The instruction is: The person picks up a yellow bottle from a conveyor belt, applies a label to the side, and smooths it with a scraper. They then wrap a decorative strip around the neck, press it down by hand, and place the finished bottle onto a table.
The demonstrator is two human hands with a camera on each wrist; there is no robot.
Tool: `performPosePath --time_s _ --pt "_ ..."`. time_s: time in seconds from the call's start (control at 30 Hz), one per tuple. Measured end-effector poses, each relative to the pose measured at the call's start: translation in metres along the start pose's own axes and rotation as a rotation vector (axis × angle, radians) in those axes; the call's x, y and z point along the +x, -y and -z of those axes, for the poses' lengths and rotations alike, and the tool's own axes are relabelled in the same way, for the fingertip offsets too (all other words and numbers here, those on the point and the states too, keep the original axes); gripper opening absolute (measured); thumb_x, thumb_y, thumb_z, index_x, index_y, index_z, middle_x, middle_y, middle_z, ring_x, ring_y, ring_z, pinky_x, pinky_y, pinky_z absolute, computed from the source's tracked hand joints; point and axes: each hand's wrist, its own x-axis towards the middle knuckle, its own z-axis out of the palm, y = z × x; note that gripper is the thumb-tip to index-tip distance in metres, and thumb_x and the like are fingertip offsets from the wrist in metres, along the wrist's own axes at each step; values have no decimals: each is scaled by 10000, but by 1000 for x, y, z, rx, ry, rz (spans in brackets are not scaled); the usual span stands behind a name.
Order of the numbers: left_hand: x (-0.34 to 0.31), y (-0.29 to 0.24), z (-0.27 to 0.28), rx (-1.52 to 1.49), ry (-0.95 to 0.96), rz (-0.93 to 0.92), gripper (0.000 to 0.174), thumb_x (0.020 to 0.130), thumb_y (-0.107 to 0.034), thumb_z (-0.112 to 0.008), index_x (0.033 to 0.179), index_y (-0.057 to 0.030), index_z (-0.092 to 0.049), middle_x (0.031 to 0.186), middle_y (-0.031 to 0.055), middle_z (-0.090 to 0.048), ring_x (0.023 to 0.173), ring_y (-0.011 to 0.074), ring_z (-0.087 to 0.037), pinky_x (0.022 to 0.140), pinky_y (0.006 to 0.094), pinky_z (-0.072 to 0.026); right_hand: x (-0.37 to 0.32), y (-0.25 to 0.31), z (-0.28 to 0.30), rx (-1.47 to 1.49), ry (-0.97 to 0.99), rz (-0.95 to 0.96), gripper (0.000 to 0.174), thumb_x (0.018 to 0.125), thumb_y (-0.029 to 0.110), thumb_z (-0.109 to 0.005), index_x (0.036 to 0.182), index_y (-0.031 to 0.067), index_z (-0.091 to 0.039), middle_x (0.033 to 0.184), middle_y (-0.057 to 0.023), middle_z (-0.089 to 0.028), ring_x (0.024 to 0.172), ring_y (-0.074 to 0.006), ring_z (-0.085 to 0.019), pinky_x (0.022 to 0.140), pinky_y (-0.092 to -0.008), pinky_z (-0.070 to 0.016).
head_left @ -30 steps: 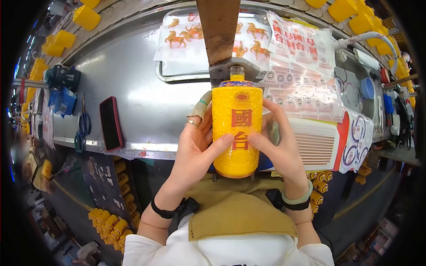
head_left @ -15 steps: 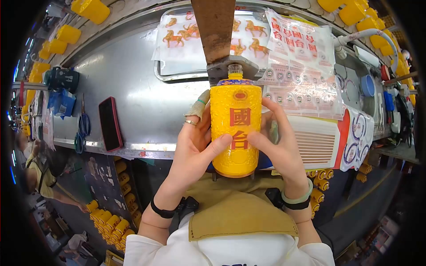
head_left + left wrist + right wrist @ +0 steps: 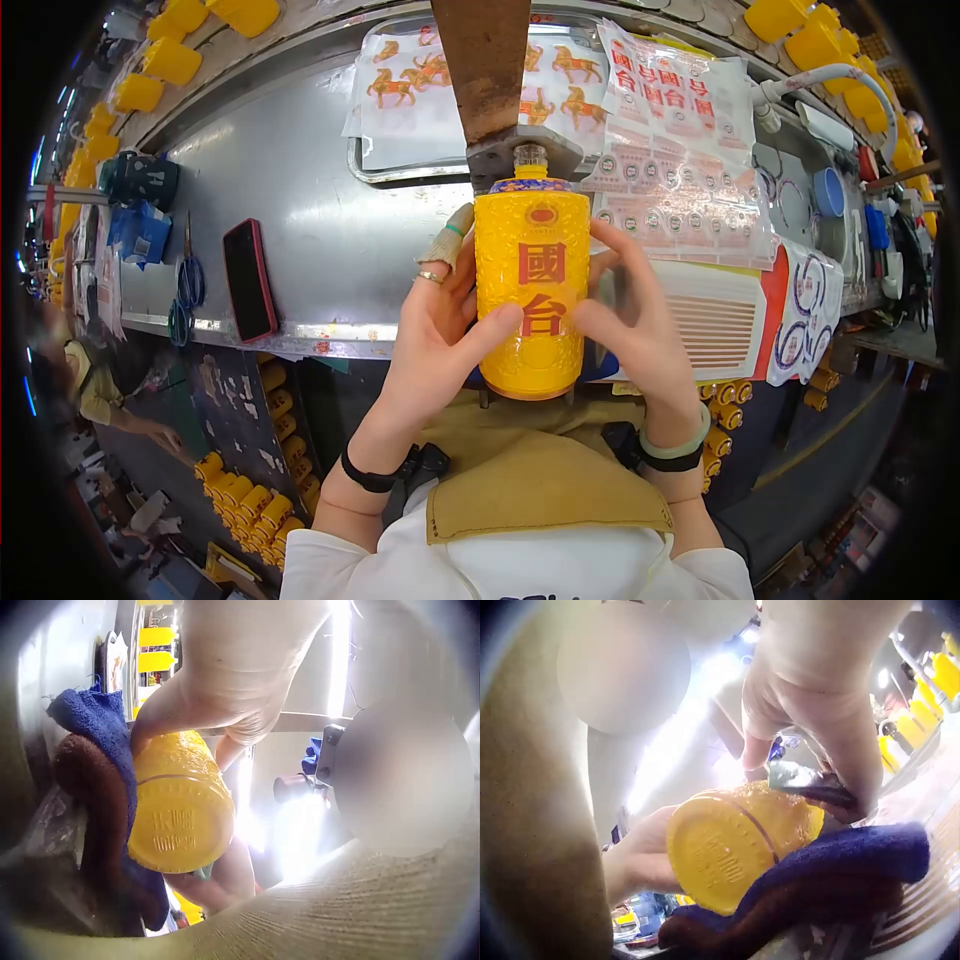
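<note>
A yellow embossed bottle (image 3: pixel 530 245) with red characters and a clear glass neck lies lengthwise before me, base towards my body. My left hand (image 3: pixel 425 320) holds its left side, thumb on the front beside the lower character; a knitted cover sits on one finger. On the right side my right hand (image 3: pixel 645 325) curls round the bottle, thumb tip at the edge of the lower character. A pale greenish piece (image 3: pixel 795 776) shows by the right fingers in the right wrist view. Under the bottle is a blue cloth (image 3: pixel 101 724). The neck overlaps a metal bracket (image 3: pixel 530 150).
Transfer sheets with red characters (image 3: pixel 660 90) and a tray with horse prints (image 3: pixel 375 178) lie behind the bottle. At left are a phone (image 3: pixel 250 280) and blue scissors (image 3: pixel 187 285). A striped sheet (image 3: pixel 710 325) lies right. Several yellow bottles (image 3: pixel 245 510) stand below.
My right thumb has slid outward, off the lower character to its right edge. The bottle and left hand sit slightly further left in view. Another person at far left has shifted.
</note>
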Motion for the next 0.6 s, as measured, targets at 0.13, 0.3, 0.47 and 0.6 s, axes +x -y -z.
performPosePath --time_s 0.13,0.3,0.47,0.6 --pt "-2 4 -2 74 46 -51 972 900 -3 -741 1635 3 -106 1627 197 -308 1504 274 -354 1221 412 -325 0 19 4 49 -184 84 469 962 -54 -615 1408 18 -490 1113 -60 -608 1030 -131 -587 939 -290 -474" --pt "-3 7 -13 84 33 -87 997 893 21 -720 1646 -18 -67 1610 176 -317 1491 267 -364 1213 411 -338 4 57 1 -541 -62 533 351 858 -130 -641 1187 -9 -662 1086 -95 -695 976 -188 -656 910 -325 -524" --pt "-6 6 -20 26 -1 -82 985 903 29 -706 1646 -21 -61 1611 167 -306 1487 257 -361 1215 418 -336 10 71 -15 -941 63 759 416 732 -83 -686 1125 34 -755 1016 -86 -732 894 -296 -622 796 -384 -507" --pt "-5 4 -13 42 35 -59 995 899 63 -678 1651 -24 -32 1637 180 -269 1508 265 -335 1227 425 -317 8 64 -1 -1031 -95 975 377 735 -7 -715 1089 107 -781 1110 -27 -750 906 -223 -609 784 -346 -496"
